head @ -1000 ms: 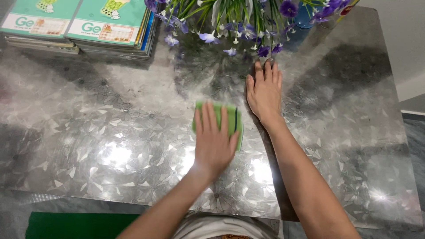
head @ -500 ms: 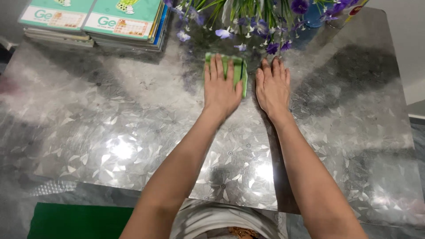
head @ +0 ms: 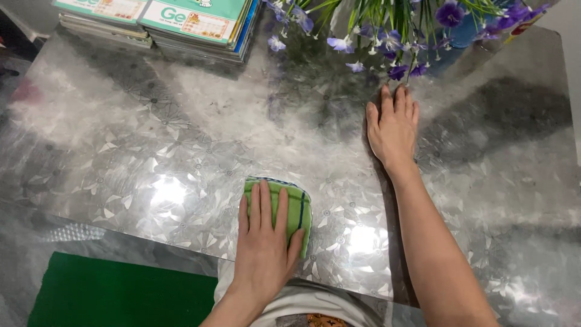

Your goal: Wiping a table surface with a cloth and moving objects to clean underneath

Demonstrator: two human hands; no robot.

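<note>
My left hand [head: 264,241] lies flat, fingers together, pressing a folded green cloth [head: 298,206] with dark stripes onto the shiny patterned table top [head: 181,145], close to the near edge. My right hand [head: 393,127] rests palm down and empty on the table farther back, fingers spread slightly, just below the hanging flowers.
A bunch of purple flowers with green stems [head: 387,30] stands at the back centre, a blue vase [head: 463,30] behind it. Two stacks of teal-covered notebooks [head: 193,21] sit at the back left. A green mat [head: 121,293] lies below the near edge.
My left hand slid the green cloth from near the flowers back toward me, to the near edge. My right hand stayed planted in place.
</note>
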